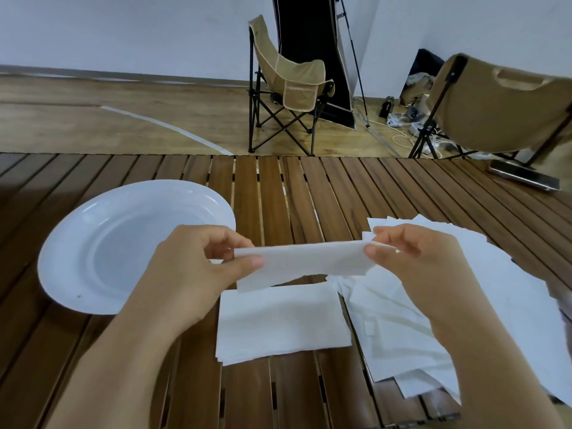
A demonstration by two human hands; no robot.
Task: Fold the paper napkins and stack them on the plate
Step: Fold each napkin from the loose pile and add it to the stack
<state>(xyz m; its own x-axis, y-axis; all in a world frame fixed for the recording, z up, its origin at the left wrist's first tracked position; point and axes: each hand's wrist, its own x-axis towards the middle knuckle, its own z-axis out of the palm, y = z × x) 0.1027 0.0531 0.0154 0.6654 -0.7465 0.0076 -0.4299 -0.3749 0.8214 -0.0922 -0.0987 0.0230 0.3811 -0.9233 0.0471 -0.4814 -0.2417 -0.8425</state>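
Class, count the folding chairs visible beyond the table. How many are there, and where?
2. One tan folding chair stands on the floor past the table's far edge, near centre. A second chair is at the far right, partly cut off by the frame; others may be out of view.

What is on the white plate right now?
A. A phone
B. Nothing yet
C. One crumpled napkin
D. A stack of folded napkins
B: the white plate shows only its bare surface, while the folded napkins lie on the table beside it and another napkin is held between the left hand and right hand.
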